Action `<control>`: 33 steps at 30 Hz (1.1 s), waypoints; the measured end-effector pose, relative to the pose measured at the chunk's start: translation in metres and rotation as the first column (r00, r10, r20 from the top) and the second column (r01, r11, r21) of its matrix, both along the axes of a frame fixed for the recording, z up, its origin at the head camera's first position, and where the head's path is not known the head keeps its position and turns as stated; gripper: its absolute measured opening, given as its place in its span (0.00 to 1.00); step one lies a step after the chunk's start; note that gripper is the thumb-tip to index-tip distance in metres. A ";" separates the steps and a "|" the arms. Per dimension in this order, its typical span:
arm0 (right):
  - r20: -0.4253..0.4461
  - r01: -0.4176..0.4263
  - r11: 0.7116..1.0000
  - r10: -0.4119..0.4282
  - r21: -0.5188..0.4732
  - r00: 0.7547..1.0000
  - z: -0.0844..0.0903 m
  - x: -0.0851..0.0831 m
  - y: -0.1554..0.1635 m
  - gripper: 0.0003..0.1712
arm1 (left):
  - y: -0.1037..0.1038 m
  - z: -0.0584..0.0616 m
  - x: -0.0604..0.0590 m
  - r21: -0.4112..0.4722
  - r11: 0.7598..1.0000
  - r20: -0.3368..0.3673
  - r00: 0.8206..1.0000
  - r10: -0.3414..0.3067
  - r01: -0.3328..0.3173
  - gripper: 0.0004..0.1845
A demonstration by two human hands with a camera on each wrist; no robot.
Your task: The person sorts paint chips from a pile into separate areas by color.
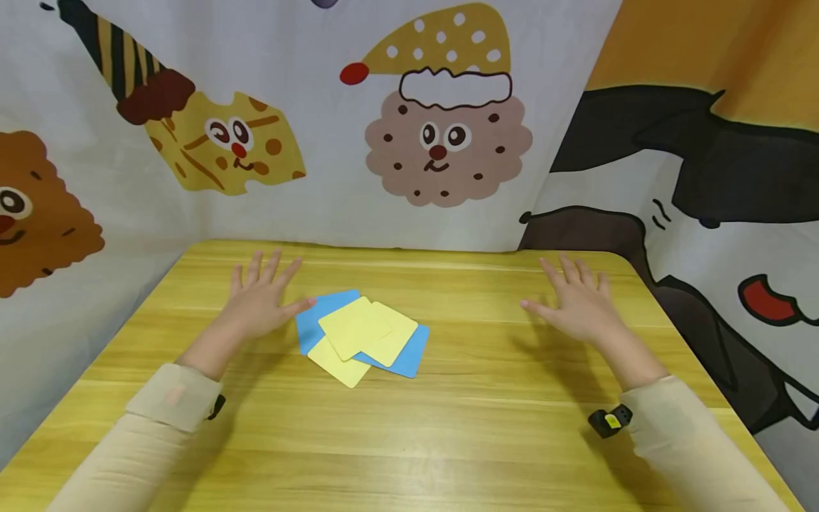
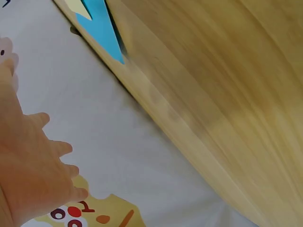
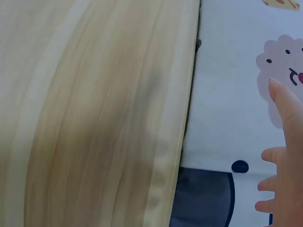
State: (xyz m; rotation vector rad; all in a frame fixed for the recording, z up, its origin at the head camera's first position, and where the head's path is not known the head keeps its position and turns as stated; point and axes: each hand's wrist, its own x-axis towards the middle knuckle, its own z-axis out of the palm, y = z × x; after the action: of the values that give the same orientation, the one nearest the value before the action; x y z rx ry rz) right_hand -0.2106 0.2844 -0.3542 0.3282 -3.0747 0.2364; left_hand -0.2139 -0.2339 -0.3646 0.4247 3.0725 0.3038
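Note:
Several yellow cards with rounded corners lie in a loose, overlapping pile on blue cards, left of the table's middle. My left hand is spread just left of the pile, its thumb overlapping the blue edge in the head view; whether it touches cannot be told. Nothing is in that hand. On the right side of the table, my right hand is spread with straight fingers, holding nothing and well apart from the cards. In the left wrist view, a blue card corner shows near the top.
The wooden table has rounded far corners. Behind it hangs a white curtain printed with cartoon biscuits and cheese. A small black device sits at the right cuff.

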 end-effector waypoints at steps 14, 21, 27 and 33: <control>-0.055 -0.097 0.992 0.093 -0.074 0.994 -0.004 0.002 -0.037 0.56 | 0.010 0.000 0.006 0.080 0.996 -0.077 0.997 -0.020 0.026 0.51; -0.080 -0.188 0.975 0.179 -0.120 0.981 -0.013 -0.001 -0.064 0.55 | 0.017 -0.003 0.009 0.099 0.994 -0.111 0.993 -0.026 0.037 0.53; -0.102 -0.296 0.941 0.282 -0.163 0.954 -0.019 -0.005 -0.089 0.54 | 0.025 -0.012 0.013 0.159 0.986 -0.142 0.990 -0.023 0.046 0.54; -0.106 -0.393 0.897 0.379 -0.203 0.919 -0.029 -0.011 -0.110 0.53 | 0.030 -0.024 0.020 0.199 0.979 -0.172 0.985 -0.019 0.054 0.54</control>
State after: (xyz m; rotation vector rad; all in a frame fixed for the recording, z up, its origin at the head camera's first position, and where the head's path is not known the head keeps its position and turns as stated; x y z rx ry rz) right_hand -0.2211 0.1745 -0.3832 0.9144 -2.8500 0.5634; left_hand -0.1934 -0.2041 -0.3882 0.5404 3.2054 0.6146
